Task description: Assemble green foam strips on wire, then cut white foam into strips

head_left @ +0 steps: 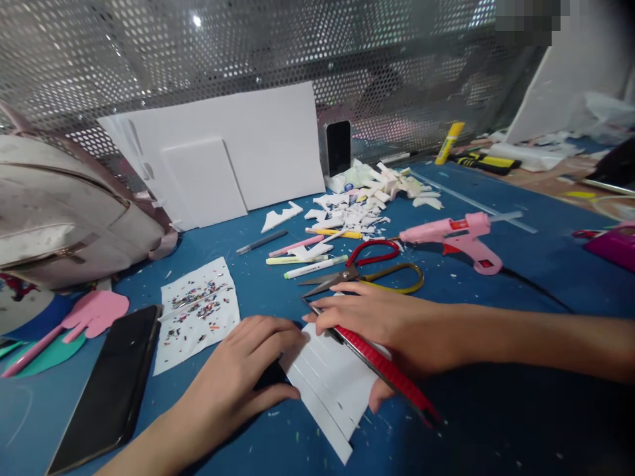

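Part-way, by the look of it: your white board (342,373) lies on the blue table (268,443) between your hands, parallel lines along its left side, visible right part unlined, your left hand (251,360) at its edge, thumb and fingers parted, your right hand (384,324) gripping a red cutter (384,370).

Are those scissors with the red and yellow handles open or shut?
Slightly open: the scissors show blue table between their spread blades.
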Demonstrator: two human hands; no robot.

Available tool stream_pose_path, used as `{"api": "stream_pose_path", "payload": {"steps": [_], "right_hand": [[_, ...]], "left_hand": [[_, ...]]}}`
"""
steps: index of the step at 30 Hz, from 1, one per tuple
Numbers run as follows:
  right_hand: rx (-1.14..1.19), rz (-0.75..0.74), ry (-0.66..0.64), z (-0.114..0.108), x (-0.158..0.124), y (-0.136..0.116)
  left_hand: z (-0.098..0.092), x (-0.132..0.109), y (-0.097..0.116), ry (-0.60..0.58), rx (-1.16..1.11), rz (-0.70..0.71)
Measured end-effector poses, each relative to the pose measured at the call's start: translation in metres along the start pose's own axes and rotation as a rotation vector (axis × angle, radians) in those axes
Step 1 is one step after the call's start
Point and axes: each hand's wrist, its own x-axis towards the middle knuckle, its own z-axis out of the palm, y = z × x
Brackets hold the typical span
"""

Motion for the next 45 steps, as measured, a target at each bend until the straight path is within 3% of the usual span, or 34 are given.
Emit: {"api": "stream_pose_path", "payload": {"steps": [4, 8, 12, 15, 18, 27, 33, 36, 40, 45], "right_hand": [[0.053, 0.023, 0.033, 0.002, 0.003, 0.002], [0.034, 0.009, 0.104, 0.003, 0.003, -0.001], [-0.051, -0.053, 0.181, -0.001, 0.005, -0.009], [-0.08, -0.031, 0.196, -0.003, 0.008, -0.015], [-0.109, -0.027, 0.176, -0.001, 0.012, -0.018], [-0.151, -0.008, 0.164, 0.003, 0.023, -0.021], [-0.142, -0.005, 0.155, -0.002, 0.019, -0.023], [-0.152, 0.032, 0.142, -0.006, 0.007, -0.023], [-0.189, 0.024, 0.133, -0.006, -0.009, -0.022], [-0.14, 0.019, 0.137, -0.001, -0.014, -0.018]], "left_hand": [[0.002, -0.003, 0.0, 0.055, -0.067, -0.029], [0.004, -0.008, 0.001, 0.148, -0.254, -0.169], [0.004, -0.004, 0.003, 0.234, -0.656, -0.367], [0.005, 0.002, 0.005, 0.185, -1.019, -0.51], [0.004, 0.005, 0.007, 0.156, -1.142, -0.574], [-0.001, 0.005, 0.01, 0.17, -1.084, -0.507], [-0.004, -0.003, 0.005, 0.172, -0.767, -0.466], [-0.007, -0.006, 0.003, 0.177, -0.564, -0.394], [-0.006, -0.006, 0.004, 0.167, -0.454, -0.286], [-0.002, -0.004, 0.01, 0.077, -0.289, -0.097]]}}
